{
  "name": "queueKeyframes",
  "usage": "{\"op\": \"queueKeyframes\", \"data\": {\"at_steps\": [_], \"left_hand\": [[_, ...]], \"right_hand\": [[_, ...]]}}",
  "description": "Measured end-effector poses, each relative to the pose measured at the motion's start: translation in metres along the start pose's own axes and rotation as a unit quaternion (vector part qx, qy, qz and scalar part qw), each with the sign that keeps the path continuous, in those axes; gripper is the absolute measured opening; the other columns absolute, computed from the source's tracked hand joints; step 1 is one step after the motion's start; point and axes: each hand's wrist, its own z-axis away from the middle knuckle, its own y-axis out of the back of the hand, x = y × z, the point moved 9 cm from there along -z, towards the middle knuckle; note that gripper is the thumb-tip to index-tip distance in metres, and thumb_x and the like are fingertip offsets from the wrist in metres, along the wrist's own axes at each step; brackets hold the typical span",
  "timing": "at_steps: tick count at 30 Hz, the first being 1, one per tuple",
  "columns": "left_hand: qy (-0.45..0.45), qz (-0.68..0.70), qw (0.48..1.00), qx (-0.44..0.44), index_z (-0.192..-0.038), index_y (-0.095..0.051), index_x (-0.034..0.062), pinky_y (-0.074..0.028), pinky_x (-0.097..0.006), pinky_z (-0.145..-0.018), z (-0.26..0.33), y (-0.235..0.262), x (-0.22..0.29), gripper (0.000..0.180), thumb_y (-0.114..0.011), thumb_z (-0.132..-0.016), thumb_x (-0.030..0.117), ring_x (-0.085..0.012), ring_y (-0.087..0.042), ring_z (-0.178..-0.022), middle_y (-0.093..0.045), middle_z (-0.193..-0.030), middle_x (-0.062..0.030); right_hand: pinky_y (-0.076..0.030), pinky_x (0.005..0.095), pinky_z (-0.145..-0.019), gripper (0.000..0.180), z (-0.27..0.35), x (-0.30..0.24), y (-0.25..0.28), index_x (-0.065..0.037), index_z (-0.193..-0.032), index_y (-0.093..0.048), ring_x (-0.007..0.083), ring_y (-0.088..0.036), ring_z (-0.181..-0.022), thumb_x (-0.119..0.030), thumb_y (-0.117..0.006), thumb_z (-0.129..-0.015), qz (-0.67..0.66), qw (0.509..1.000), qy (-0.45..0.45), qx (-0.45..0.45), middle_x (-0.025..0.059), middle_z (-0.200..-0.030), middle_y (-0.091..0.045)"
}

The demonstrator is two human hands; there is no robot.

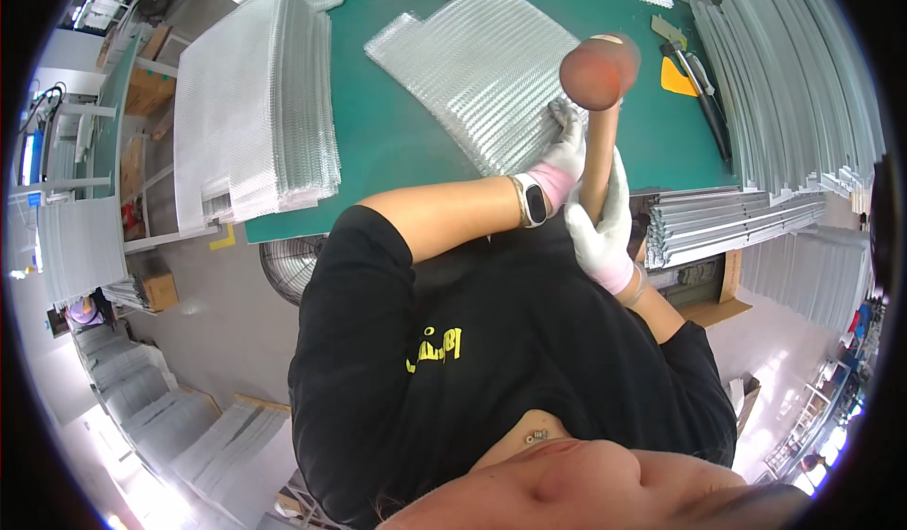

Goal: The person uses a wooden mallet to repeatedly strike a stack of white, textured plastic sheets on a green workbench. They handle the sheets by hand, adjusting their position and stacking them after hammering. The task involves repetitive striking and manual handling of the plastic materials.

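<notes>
My right hand (605, 232), in a white glove with a pink cuff, is closed round the wooden handle of a mallet (599, 157). The mallet stands tilted up, its rounded red-brown head above the right edge of a silvery ribbed sheet (477, 62). That sheet lies on a green work table (373, 143) and has notched corners. My left hand (563, 157), gloved the same way, rests on the sheet's near right edge beside the mallet handle. Its grey-tipped fingers lie against the ribbed surface, partly bunched together.
A thick stack of similar sheets (250, 105) stands at the table's left edge. On the right are long stacked metallic strips (794, 76), with a yellow scraper (676, 77) and a black-handled tool (713, 119) beside them. A fan (291, 265) sits below the front edge.
</notes>
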Motion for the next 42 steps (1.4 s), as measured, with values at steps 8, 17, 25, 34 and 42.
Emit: {"op": "queueKeyframes", "data": {"at_steps": [8, 17, 25, 34, 42], "left_hand": [[0.031, -0.041, 0.999, -0.005, -0.122, -0.067, -0.0082, -0.043, -0.061, -0.102, -0.007, -0.01, 0.002, 0.04, -0.049, -0.096, 0.017, -0.0446, -0.066, -0.11, -0.071, -0.112, -0.0278], [0.087, 0.429, 0.896, 0.076, -0.119, -0.069, 0.0025, -0.049, -0.05, -0.096, 0.006, -0.02, -0.084, 0.033, -0.053, -0.094, 0.018, -0.0361, -0.07, -0.099, -0.073, -0.103, -0.0188], [-0.003, 0.539, 0.802, 0.258, -0.119, -0.067, 0.0098, -0.041, -0.045, -0.11, 0.065, -0.05, -0.118, 0.027, -0.059, -0.095, 0.021, -0.0311, -0.058, -0.118, -0.063, -0.132, -0.009], [0.004, 0.558, 0.793, 0.244, -0.117, -0.066, 0.0088, -0.042, -0.043, -0.108, 0.063, -0.052, -0.117, 0.026, -0.06, -0.095, 0.021, -0.0303, -0.058, -0.116, -0.064, -0.129, -0.0081], [0.003, 0.544, 0.8, 0.255, -0.113, -0.066, 0.0078, -0.041, -0.042, -0.108, 0.062, -0.049, -0.116, 0.024, -0.059, -0.095, 0.022, -0.0291, -0.058, -0.115, -0.064, -0.126, -0.0077]], "right_hand": [[-0.051, 0.027, -0.082, 0.085, 0.006, 0.005, 0.005, 0.001, -0.159, -0.024, 0.009, -0.054, -0.088, -0.007, -0.069, -0.087, -0.063, 0.996, -0.055, 0.007, 0.0042, -0.107, -0.057], [-0.045, 0.0216, -0.059, 0.072, 0.007, 0.012, 0.021, -0.001, -0.161, -0.018, 0.0064, -0.049, -0.064, -0.007, -0.048, -0.097, -0.088, 0.995, -0.053, 0.002, 0.0029, -0.085, -0.058], [-0.054, 0.0406, -0.063, 0.062, 0.048, -0.024, 0.028, 0.003, -0.149, -0.04, 0.0341, -0.065, -0.066, -0.018, -0.063, -0.096, 0.367, 0.896, 0.23, -0.097, 0.0185, -0.087, -0.067], [-0.052, 0.043, -0.061, 0.064, 0.063, 0.01, 0.015, -0.015, -0.15, -0.048, 0.0321, -0.063, -0.065, -0.018, -0.07, -0.09, 0.486, 0.848, 0.04, -0.207, 0.0129, -0.077, -0.06], [-0.054, 0.0411, -0.064, 0.059, 0.062, 0.016, 0.022, -0.011, -0.148, -0.05, 0.0326, -0.065, -0.068, -0.017, -0.068, -0.091, 0.488, 0.849, 0.053, -0.198, 0.0124, -0.08, -0.063]]}}
